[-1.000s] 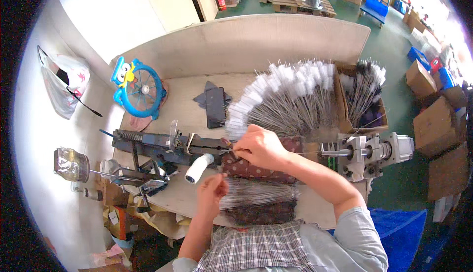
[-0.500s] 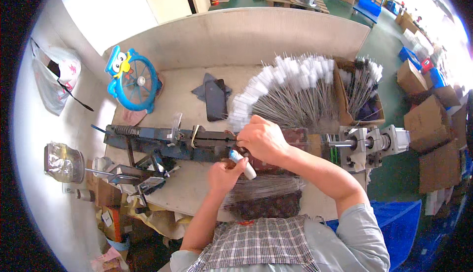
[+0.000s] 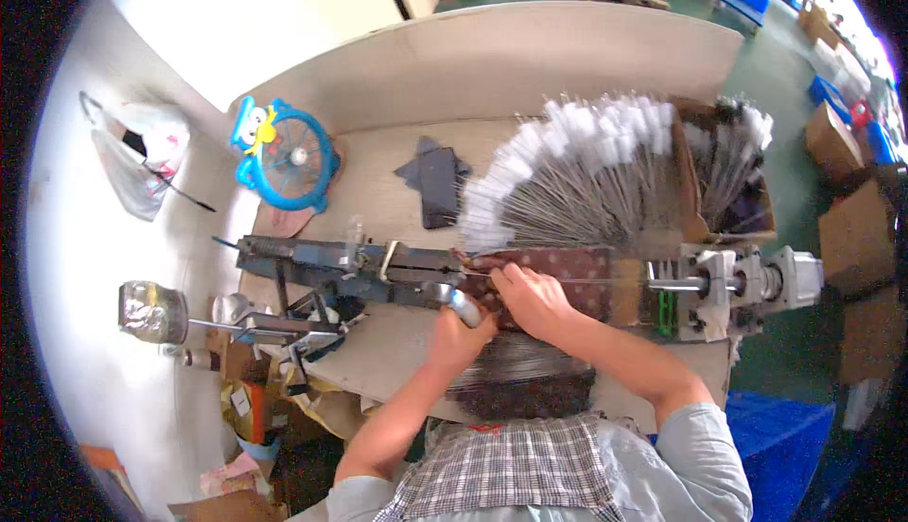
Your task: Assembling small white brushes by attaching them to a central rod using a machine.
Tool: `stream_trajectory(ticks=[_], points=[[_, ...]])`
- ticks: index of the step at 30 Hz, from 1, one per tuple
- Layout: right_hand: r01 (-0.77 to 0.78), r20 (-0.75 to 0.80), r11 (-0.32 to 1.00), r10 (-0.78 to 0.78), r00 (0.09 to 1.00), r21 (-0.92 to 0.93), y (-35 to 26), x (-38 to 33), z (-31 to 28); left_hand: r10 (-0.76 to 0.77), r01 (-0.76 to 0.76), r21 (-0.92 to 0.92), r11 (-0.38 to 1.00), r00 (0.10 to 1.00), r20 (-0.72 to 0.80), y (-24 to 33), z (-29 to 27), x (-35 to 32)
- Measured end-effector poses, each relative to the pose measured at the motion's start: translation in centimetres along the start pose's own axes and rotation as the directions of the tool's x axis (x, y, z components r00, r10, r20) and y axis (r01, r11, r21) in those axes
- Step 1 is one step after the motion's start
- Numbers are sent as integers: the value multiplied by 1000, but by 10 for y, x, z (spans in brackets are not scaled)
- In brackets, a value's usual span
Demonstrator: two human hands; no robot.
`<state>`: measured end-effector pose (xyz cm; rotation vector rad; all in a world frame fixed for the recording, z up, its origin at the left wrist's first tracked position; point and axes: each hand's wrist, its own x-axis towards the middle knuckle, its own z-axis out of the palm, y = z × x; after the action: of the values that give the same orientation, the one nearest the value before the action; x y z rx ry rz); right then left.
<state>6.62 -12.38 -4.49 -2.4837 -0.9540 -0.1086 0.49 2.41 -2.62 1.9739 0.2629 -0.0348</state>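
**Fingers close to the twisting machine**

The left hand (image 3: 461, 331) curls around a small whitish cylinder (image 3: 462, 307), just beside the blue-grey machine rail (image 3: 322, 262). The right hand (image 3: 532, 297) presses fingers together on a thin wire (image 3: 605, 279) running toward the motor head (image 3: 738, 286). Judged risks: the wire slipping loose, or fingertips caught against the rail; the fanned white-tipped brushes (image 3: 577, 177) could be knocked.

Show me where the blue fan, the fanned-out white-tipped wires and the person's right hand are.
blue fan (image 3: 288, 156): head view, on its round grille.
white-tipped wires (image 3: 586, 182): head view, mid-spread of the thin stems.
right hand (image 3: 530, 297): head view, on the back of the hand.
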Motion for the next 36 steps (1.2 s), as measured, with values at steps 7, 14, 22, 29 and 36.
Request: stream_trajectory(ticks=[7,14,22,29,36], points=[[208,-28,952,-207,978,226,2,-15,-25,-458,149,-808,570,874,-162,-105,-98,-29],[112,78,962,-136,988,250,-4,-16,-31,-606,59,-915,400,765,-215,-115,-139,-46],[163,-13,969,-163,986,184,-17,-21,-80,-529,-76,-885,459,777,-341,-115,-115,-39],[-60,-202,948,128,971,312,11,-14,-92,-123,169,-753,636,985,118,14,29,-23],[-66,-81,861,123,989,504,17,-29,-107,-41,96,-742,663,995,93,20,62,0]])
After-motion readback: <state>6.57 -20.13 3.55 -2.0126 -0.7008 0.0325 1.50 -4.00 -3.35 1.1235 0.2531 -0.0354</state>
